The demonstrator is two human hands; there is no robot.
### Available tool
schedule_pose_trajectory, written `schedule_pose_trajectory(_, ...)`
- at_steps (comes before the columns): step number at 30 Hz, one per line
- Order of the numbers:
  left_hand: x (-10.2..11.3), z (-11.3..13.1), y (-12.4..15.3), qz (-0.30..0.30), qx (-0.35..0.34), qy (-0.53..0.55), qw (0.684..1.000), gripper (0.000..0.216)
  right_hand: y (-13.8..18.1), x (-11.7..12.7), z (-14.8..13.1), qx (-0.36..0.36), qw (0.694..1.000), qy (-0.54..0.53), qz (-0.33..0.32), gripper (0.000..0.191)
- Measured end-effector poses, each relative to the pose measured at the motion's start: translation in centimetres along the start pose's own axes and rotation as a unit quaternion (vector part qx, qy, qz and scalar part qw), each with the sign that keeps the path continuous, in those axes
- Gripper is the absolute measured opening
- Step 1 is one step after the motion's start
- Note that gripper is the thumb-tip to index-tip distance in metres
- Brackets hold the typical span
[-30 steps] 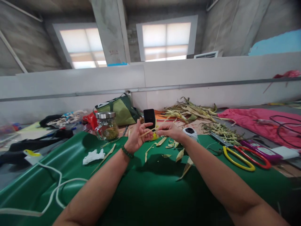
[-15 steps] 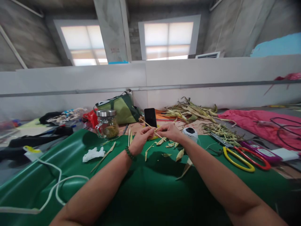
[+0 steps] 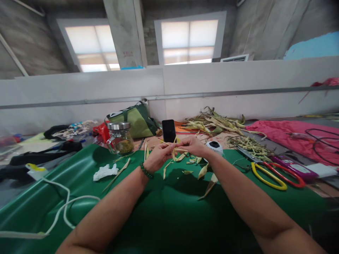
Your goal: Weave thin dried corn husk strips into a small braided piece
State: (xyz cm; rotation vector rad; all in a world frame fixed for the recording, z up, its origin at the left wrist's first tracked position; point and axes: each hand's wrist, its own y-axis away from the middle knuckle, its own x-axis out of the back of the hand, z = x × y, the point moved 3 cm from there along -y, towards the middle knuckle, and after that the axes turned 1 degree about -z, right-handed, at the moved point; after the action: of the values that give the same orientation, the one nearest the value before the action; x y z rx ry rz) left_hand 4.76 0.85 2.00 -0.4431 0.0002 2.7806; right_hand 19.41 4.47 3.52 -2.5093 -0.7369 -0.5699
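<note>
My left hand [image 3: 158, 156] and my right hand [image 3: 192, 145] meet above the green sheet [image 3: 169, 211], both pinched on a thin pale dried leaf strip [image 3: 177, 150] held between them. A green bead bracelet [image 3: 145, 170] circles my left wrist. Under the hands, several trimmed leaf scraps [image 3: 202, 171] lie scattered on the sheet. A black phone [image 3: 168, 130] stands upright just behind the hands.
A lidded glass jar [image 3: 120, 142] and a green bag [image 3: 135, 121] stand at the back left. A heap of dried leaves [image 3: 217, 124] lies behind. Yellow and red scissors [image 3: 275, 175], a white thread spool [image 3: 215, 147], pink cloth [image 3: 288, 134], crumpled tissue [image 3: 105, 172] and white cord [image 3: 60, 211] surround the work spot.
My left hand has closed from spread fingers into a pinch on the strip. The strip has swung from slanting up-left to nearly level between both hands.
</note>
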Motion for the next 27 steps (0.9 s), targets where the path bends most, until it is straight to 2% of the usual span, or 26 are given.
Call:
schedule_pose_trajectory(5,0.0,0.1,0.1,-0.002,0.034,0.017,0.999,0.024,0.3,0.2,-0.5,0.039,0.999,-0.003,-0.008,0.035)
schedule_pose_trajectory(10,-0.1,0.4,0.2,-0.004,0.024,0.028,0.999,0.020,0.4,0.2,-0.6,0.056,0.998,0.016,-0.019,0.036)
schedule_pose_trajectory(16,0.2,0.5,0.3,0.025,0.026,0.019,0.999,0.016,0.5,0.9,-0.8,0.114,0.991,0.065,0.017,0.033)
schedule_pose_trajectory(22,-0.1,0.8,0.6,-0.003,0.020,0.040,0.999,0.016,0.2,1.1,-0.3,0.114,0.989,0.085,0.030,0.037)
schedule_pose_trajectory(27,0.3,0.5,0.4,0.008,0.014,0.013,1.000,0.018,-0.1,0.4,0.1,0.120,0.988,0.087,0.041,0.040)
